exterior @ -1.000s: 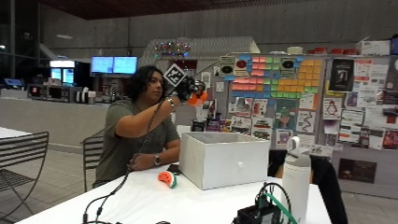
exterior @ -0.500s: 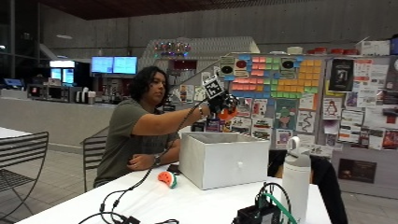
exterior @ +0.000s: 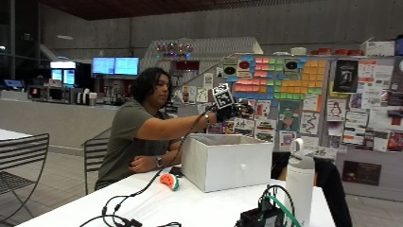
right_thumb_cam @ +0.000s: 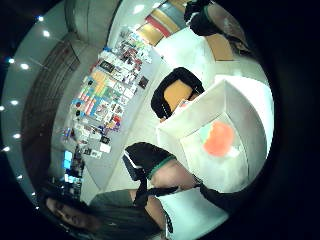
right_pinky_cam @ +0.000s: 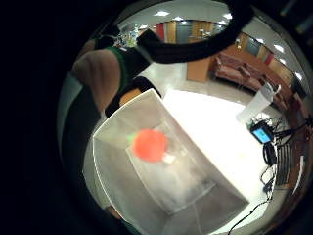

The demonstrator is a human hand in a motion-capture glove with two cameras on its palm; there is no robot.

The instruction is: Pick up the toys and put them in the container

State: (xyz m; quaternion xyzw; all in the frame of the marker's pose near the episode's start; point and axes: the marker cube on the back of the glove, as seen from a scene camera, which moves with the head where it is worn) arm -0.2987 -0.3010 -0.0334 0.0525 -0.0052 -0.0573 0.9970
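In the outside view my gloved right hand [exterior: 232,112] is stretched out above the white box [exterior: 230,163], fingers spread and holding nothing. Both palm views look straight down into the box [right_pinky_cam: 112,166] [right_thumb_cam: 185,125]. An orange-red toy [right_pinky_cam: 149,145] [right_thumb_cam: 219,138] shows blurred inside it, over the box floor and apart from the hand. Whether it rests on the floor or is in the air I cannot tell. A watermelon-slice toy [exterior: 169,181] lies on the white table [exterior: 189,208] beside the box's near left corner.
The person's bare left hand [exterior: 142,164] rests at the table edge behind the watermelon toy. A tall white bottle [exterior: 300,184] and a dark device with cables [exterior: 267,217] stand to the box's right. A cable [exterior: 126,208] trails across the tabletop. A metal chair [exterior: 25,161] stands far left.
My right hand has swung from beside the person's head out over the box and lowered. The orange toy it was holding has left the hand and now shows inside the box.
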